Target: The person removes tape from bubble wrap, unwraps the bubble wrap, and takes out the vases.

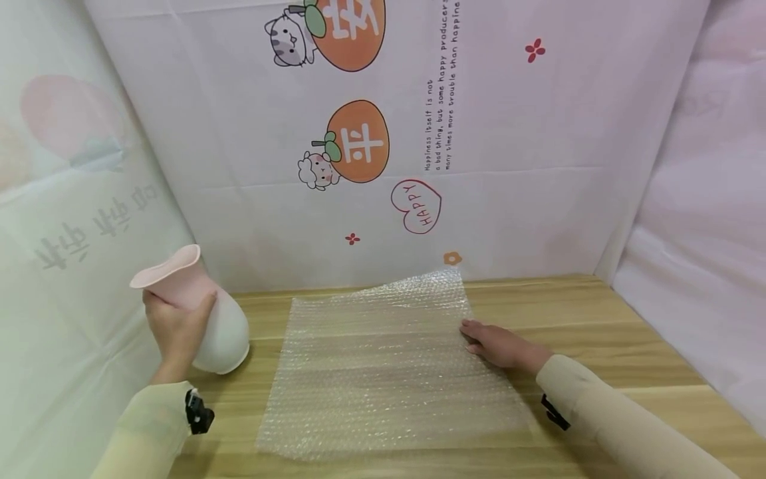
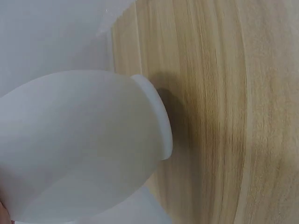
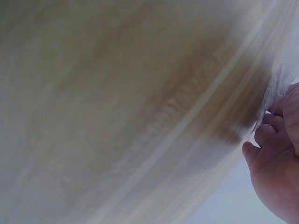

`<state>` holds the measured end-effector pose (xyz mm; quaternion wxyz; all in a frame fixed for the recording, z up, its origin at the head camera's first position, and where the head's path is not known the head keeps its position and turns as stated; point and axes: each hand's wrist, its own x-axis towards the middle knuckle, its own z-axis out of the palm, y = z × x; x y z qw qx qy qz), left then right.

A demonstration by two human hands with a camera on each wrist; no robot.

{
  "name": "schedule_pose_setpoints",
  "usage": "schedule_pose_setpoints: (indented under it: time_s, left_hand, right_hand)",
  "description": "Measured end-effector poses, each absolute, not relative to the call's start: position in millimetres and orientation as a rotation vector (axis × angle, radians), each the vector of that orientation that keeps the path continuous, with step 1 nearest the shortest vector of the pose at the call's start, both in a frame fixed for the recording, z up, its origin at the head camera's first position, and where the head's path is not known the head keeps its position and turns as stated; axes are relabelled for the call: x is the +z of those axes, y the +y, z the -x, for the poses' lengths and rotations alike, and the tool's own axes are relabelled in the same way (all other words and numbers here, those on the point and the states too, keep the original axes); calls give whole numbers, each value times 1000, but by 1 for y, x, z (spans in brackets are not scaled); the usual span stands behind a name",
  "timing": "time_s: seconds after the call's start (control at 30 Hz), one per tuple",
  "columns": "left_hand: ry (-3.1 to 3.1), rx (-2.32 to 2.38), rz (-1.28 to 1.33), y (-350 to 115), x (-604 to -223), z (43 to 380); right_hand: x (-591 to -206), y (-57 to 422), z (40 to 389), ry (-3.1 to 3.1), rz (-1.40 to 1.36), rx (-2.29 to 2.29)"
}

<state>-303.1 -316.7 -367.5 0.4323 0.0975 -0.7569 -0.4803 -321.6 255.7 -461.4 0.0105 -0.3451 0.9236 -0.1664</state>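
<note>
My left hand (image 1: 179, 329) grips a vase (image 1: 224, 332) round its narrow neck, at the left of the head view. The vase is pink at its wavy mouth and white at the body, and it leans with the mouth to the left. In the left wrist view the white body and base rim (image 2: 156, 116) show close over the wood, with a shadow beside them. A sheet of clear bubble wrap (image 1: 383, 372) lies spread over the table. My right hand (image 1: 499, 342) pinches its right edge; in the right wrist view the curled fingers (image 3: 266, 135) meet the film.
The wooden table (image 1: 598, 346) runs back to a white printed cloth (image 1: 509, 133) hanging behind it. More pale cloth hangs along the left side (image 1: 78, 319) and the right side (image 1: 706, 266), the left one close to the vase.
</note>
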Motion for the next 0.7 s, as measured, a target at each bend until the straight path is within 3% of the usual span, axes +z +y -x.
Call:
schedule_pose_setpoints:
  time_s: [0.7]
  left_hand:
    - [-1853, -1038, -131, -333, -379, 311]
  right_hand:
    - [-461, 255, 321, 2882, 1046, -501]
